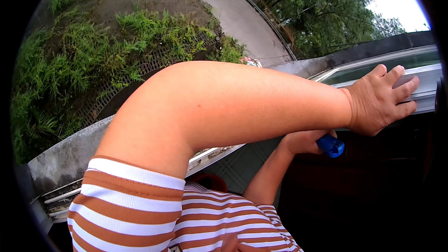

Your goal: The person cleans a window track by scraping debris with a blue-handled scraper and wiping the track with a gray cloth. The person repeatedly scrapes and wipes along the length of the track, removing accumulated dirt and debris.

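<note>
My left arm reaches across the view in a brown-and-white striped sleeve. My left hand has its fingers spread apart over the silvery metal window frame, and nothing shows in its grasp. Lower down, inside the window, my right hand is closed around a blue object with a smooth, rounded end. Only that end sticks out past the fingers, so its kind is unclear. Part of the right hand lies behind my left forearm.
A grey concrete ledge runs outside the window. Far below are green weeds, a paved path and trees. Indoors, a red rounded thing sits by pale tiles; the lower right is very dark.
</note>
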Demonstrator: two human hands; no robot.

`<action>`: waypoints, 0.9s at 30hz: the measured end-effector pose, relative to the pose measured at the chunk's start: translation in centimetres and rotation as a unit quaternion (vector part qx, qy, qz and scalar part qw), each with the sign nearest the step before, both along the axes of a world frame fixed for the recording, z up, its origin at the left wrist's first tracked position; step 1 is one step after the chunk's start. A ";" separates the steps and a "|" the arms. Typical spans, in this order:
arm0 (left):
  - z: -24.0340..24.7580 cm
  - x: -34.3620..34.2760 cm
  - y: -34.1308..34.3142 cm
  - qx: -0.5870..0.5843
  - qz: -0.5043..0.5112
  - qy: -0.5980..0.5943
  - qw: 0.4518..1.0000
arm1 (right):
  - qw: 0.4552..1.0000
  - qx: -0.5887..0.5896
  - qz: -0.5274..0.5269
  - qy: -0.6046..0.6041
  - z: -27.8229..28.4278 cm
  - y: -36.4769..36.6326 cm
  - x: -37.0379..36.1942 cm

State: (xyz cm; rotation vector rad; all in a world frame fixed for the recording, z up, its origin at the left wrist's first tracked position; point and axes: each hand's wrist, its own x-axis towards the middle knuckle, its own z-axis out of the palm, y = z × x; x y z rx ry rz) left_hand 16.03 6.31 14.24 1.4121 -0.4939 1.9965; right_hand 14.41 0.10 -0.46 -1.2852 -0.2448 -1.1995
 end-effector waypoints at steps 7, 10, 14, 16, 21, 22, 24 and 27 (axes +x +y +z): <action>0.0 0.7 -0.4 0.027 -0.004 0.039 0.999 | 0.977 -0.107 -0.056 0.176 0.2 -2.8 2.5; -0.1 0.1 0.0 0.020 0.000 0.029 0.999 | 0.984 0.084 0.051 0.146 1.8 0.4 -1.8; 0.0 -0.2 0.3 0.020 0.011 0.025 0.999 | 0.994 0.042 0.094 0.025 1.4 1.4 -4.9; 0.0 -0.1 0.4 0.020 0.012 0.024 0.999 | 0.992 0.029 0.112 0.043 1.5 1.4 -5.2; 0.2 -0.1 0.1 0.012 0.014 0.008 1.000 | 0.973 0.058 0.177 0.135 2.7 1.8 -7.0; 0.1 0.0 0.1 0.013 0.017 0.005 1.000 | 0.972 0.059 0.163 0.157 2.8 2.9 -8.5; -0.1 0.2 -0.2 0.006 0.017 0.006 1.000 | 0.972 0.052 0.171 0.152 2.3 3.9 -10.7; 0.1 -0.2 -0.1 0.009 0.051 0.029 0.998 | 0.969 0.056 0.193 0.143 2.0 3.6 -12.2</action>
